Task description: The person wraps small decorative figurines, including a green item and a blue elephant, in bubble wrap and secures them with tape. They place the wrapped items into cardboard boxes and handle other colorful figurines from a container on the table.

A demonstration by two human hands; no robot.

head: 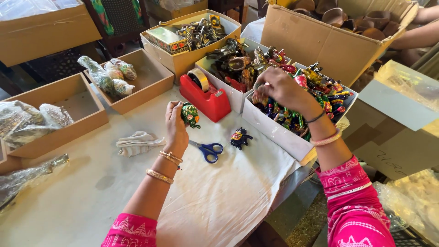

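**White cloth, cardboard boxes, and painted figurines under my hands**

Cream-white cloth (pixel 219 201), creased and lightly stained, covers the table I am working at. My left hand (pixel 176 126) is raised just above it, fingers pinched around a small green painted figurine (pixel 190 114). My right hand (pixel 281 91) reaches into a white open box (pixel 274 130) at the table's right edge, fingers curled down among a heap of glossy, many-coloured figurines (pixel 320 96); I cannot tell whether it has closed on one.

On the cloth between my arms lie blue-handled scissors (pixel 208 150) and, just beside them, a dark blue figurine (pixel 240 137) lying loose. A folded white rag (pixel 137 142) rests to the left of my left wrist. Beyond my left hand stands a red tape dispenser (pixel 206 96), touching the side of a second white box of darker figurines (pixel 233 66).

Farther back, a shallow brown tray (pixel 146 82) holds plastic-wrapped bundles (pixel 107 75), and another tray (pixel 59 114) at the left holds more wrapped pieces. A tan carton (pixel 192 39) behind the dispenser contains metal pieces and a patterned box. At the far right, a large cardboard carton (pixel 320 43) is filled with brown clay cups, and another person's arm (pixel 420 34) rests near it.
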